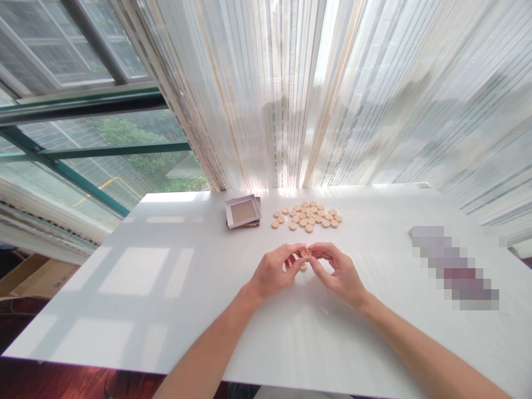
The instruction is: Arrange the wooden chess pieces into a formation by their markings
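So both hands are working one round wooden Chinese chess piece (306,252), the kind with a red character on top. The left hand (274,271) and right hand (338,274) meet over the middle of the white desk (166,288), a bit toward the far edge, and the fingers of both are pinched shut on the piece's rim from either side, holding it flat and face up just off the surface. There's a second piece (303,266) right under it, between the fingertips, though I can't tell if the two are touching. My read is that the held piece is being lined up over the lower one, so the next bit calls for keeping it level and centred, since it's only a fingertip pinch. The loose pile of pieces (310,216) sits near the far edge, blank sides up, well apart from the hands, with a small shallow box (243,211) just left of it. A sheer curtain (332,94) hangs behind the desk, and a window (103,149) is off to the left.
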The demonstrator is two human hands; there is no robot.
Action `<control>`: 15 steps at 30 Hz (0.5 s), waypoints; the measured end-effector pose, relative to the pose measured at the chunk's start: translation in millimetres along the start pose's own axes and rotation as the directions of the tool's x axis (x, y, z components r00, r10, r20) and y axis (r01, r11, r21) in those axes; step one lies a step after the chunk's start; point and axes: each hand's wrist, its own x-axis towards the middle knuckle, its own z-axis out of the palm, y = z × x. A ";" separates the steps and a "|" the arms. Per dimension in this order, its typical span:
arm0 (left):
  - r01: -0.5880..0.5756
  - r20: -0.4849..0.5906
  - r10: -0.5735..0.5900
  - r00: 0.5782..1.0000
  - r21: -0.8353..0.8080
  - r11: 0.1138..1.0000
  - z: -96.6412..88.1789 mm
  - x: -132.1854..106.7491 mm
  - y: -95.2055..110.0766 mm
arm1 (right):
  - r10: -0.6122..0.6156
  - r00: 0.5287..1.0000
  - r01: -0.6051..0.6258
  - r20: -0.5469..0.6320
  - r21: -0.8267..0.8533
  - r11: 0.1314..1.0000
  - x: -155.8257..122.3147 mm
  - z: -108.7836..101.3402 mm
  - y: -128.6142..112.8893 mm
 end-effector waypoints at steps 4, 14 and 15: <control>0.066 -0.013 -0.067 0.998 -0.072 0.995 0.9 0.4 1.4 | -0.021 1.000 0.021 0.001 0.006 1.000 1.0 0.1 -0.6; 0.194 0.021 -0.194 0.981 -0.200 0.960 0.2 1.4 5.4 | -0.054 0.999 0.054 -0.009 0.012 0.998 2.1 0.1 -3.0; 0.202 0.025 -0.201 0.979 -0.204 0.958 0.2 1.2 5.2 | -0.054 0.999 0.054 -0.009 0.012 0.998 1.8 0.0 -3.3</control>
